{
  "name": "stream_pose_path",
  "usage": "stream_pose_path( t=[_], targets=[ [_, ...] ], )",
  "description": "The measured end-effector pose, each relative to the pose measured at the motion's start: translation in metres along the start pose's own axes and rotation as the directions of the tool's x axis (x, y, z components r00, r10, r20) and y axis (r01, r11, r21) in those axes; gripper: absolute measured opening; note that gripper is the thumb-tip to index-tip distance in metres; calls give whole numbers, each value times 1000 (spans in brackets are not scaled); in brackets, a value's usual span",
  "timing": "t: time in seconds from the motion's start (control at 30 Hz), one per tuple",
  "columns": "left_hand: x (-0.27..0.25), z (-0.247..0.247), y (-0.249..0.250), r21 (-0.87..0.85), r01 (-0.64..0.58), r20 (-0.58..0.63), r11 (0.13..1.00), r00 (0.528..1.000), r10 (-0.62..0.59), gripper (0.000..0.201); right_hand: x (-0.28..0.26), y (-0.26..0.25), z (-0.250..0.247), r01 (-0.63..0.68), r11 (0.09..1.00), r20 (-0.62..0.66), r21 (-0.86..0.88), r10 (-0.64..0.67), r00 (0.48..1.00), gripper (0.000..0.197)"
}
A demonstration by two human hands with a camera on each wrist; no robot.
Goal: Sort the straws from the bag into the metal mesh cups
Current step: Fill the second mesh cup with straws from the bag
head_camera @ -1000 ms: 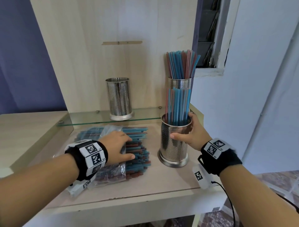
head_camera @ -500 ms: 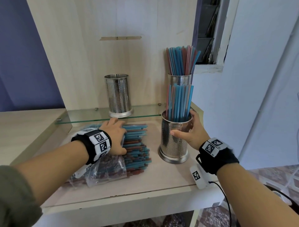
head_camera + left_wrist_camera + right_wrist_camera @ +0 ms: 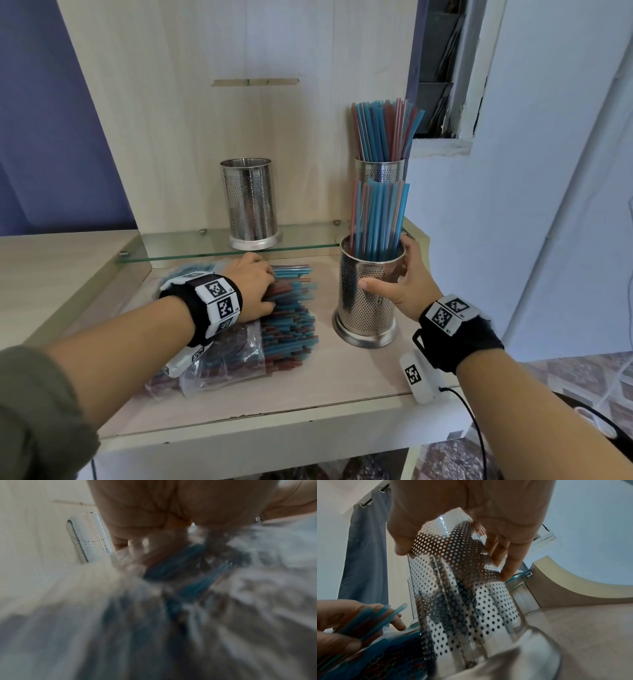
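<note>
A clear plastic bag of blue and red straws lies on the desk, with the straw ends sticking out toward the right. My left hand is on the pile, its fingers curled round a few blue straws; the left wrist view is blurred. My right hand grips the near mesh cup, thumb in front and fingers behind the rim. This cup stands upright on the desk and holds mostly blue straws.
An empty mesh cup stands on the glass shelf. Behind the near cup, a third cup holds red and blue straws. The wooden back panel rises behind the shelf. A white wall is at the right.
My left hand has slid from the bag farther along the pile and curled its fingers into the straws. The right hand stays on the near cup.
</note>
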State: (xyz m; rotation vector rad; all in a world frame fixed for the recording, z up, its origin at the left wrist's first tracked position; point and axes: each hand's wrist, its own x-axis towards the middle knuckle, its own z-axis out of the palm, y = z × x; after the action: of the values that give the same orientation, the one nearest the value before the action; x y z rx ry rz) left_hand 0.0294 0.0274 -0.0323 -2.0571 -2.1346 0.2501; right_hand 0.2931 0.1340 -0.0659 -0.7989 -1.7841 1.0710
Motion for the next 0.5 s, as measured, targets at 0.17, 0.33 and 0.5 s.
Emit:
stream_pose_path(
  t=[0.17,0.33,0.5],
  targets=[
    [6,-13,5,-59,-37,-120,998,992,30,28,1,1,0,-1,1000,6,16,1,1000,113],
    [10,-29,16,-280,-83,-180,956,983,33,25,1,2,0,4,1000,8,18,-4,1000,116],
    [14,-45,26,-312,-101,-319,945,948,-4,25,1,4,0,14,1000,1,14,-14,1000,116]
  ],
)
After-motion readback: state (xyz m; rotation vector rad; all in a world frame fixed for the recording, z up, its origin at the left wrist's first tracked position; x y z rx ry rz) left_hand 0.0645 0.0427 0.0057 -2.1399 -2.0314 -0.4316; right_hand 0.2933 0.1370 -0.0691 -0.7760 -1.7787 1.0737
